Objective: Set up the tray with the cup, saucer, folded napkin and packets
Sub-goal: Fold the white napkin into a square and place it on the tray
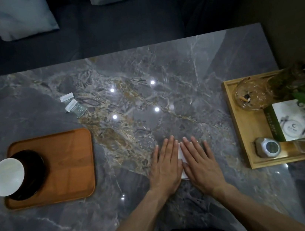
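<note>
Seeing thin white folded paper napkin, mostly hidden | under my left hand and right hand | both flat, fingers extended, pressing, gripping nothing

Glossy veined marble table, matt wooden tray, white paper napkin

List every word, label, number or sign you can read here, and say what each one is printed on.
No text here can be read with certainty.
Packets: printed strips along their top edges, too small and blurred.
Green and white box in the bamboo tray: a line of characters on its green side and a round logo on its white top, both illegible.
Small timer: its round display is too dim to read.
Wooden tray, cup, saucer: no markings visible.
</note>
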Demonstrator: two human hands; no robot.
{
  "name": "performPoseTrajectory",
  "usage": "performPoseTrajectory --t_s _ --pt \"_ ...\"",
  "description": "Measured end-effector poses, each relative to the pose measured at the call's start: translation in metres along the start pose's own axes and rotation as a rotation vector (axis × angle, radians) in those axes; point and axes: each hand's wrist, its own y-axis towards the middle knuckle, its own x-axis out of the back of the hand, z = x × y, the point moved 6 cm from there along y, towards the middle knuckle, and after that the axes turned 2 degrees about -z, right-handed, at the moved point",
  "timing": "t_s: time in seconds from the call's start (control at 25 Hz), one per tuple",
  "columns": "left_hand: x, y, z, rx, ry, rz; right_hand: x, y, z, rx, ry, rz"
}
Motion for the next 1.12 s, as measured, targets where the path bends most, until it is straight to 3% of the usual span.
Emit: performPoseTrajectory --t_s 0.56,1.12 --pt "-0.012 0.005 0.004 -0.020 0.060 0.064 -0.015 0.003 -0.010 0.031 0.016 0.069" --pt "-0.013 -0.023 0.024 0.075 0.043 0.135 -0.012 -0.003 -0.014 -0.008 0.011 0.186"
